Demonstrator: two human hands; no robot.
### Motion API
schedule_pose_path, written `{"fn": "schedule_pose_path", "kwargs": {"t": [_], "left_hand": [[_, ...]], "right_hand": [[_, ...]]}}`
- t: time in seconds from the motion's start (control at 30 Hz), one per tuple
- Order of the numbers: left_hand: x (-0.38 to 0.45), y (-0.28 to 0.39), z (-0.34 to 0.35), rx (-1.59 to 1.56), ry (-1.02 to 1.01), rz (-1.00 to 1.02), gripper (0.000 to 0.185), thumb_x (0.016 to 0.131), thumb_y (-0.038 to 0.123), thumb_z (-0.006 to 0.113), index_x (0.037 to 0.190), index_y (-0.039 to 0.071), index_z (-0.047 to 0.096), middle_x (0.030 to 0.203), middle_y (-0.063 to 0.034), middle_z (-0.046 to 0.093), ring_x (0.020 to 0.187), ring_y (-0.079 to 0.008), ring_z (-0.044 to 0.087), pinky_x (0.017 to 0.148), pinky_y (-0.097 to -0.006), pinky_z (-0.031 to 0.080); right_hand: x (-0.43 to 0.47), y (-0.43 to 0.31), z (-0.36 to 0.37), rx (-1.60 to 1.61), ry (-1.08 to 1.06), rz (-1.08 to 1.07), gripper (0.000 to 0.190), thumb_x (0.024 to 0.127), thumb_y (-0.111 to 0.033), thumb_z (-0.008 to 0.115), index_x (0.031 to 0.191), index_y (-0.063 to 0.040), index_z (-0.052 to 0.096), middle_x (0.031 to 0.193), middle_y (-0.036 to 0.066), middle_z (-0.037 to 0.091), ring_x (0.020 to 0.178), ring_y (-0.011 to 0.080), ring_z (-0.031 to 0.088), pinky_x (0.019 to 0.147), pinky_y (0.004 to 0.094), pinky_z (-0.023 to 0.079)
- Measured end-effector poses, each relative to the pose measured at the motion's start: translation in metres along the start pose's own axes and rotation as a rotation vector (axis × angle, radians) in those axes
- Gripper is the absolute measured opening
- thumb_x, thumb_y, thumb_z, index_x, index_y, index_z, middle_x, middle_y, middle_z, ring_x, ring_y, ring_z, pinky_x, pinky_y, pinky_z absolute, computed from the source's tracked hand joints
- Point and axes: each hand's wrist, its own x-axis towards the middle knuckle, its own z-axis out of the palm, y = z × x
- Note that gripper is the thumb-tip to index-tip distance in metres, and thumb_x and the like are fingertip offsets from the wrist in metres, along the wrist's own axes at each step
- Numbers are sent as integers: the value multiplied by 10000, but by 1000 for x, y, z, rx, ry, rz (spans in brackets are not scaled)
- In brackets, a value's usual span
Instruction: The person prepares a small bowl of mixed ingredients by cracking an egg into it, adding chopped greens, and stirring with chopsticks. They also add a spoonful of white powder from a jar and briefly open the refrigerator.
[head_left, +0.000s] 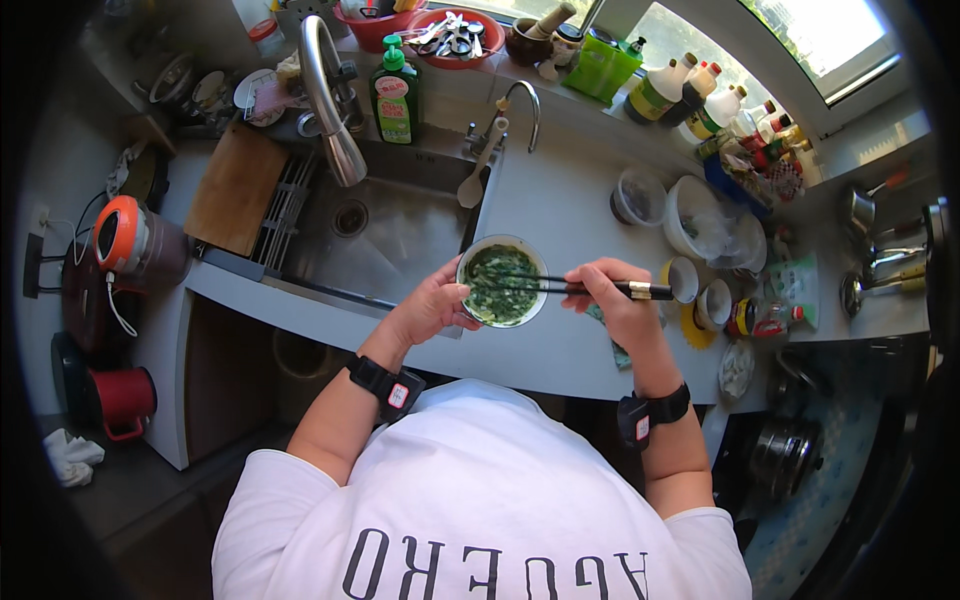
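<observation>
My left hand (433, 301) grips the side of a white bowl (541, 261), with the thumb at its rim. Inside lies a wet, dark green mixture (504, 289) that looks like chopped leafy greens with paler bits. Between the fingers of my right hand (611, 296) is a pair of black chopsticks (555, 285) with gold-coloured bands near the thick ends. Their thin ends reach across the bowl into the greens. The bowl is in front of my body, by the right front corner of the sink; whether it touches the counter I cannot tell.
A steel sink (405, 217) with a pull-down faucet (330, 105) lies to the left. A wooden cutting board (236, 187) rests over its left side. Small bowls (712, 304) and plastic containers (637, 196) line the right of the counter (555, 202). Bottles (652, 94) stand along the windowsill.
</observation>
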Motion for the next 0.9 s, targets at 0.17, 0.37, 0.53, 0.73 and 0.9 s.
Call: {"fn": "schedule_pose_path", "kwargs": {"t": [0.17,0.37,0.53,0.73,0.9], "left_hand": [[-1,2,3,17,15,-7,614,874,160,552,1443,98,331,1193,-127,602,917,-232,681,736,-366,599],[-3,4,2,27,12,-54,603,869,140,545,1434,93,339,1180,-135,608,913,-243,683,719,-363,601],[-2,2,0,-20,-26,-30,607,869,135,545,1438,94,337,1185,-134,606,912,-238,683,714,-361,602],[-2,1,0,6,-2,-29,686,845,236,640,1434,63,334,1227,-129,579,956,-243,677,684,-361,619],[-2,0,-2,5,8,-24,686,838,234,649,1429,65,343,1224,-134,581,953,-245,678,680,-365,621]], "right_hand": [[6,-5,8,-116,-80,61,188,919,-110,598,887,51,689,754,98,682,664,132,663,580,241,514],[21,-17,-7,-130,-37,-62,207,925,-120,591,881,58,689,726,87,673,643,122,658,562,232,513],[17,-9,-12,-59,-71,123,230,932,-139,586,877,60,688,722,83,672,628,130,664,550,234,511],[15,2,-9,-33,-90,132,249,947,-161,581,894,55,693,728,79,677,634,138,671,554,238,513],[11,12,-7,41,32,91,248,944,-165,584,897,51,696,729,86,680,632,145,673,561,252,526]]}}
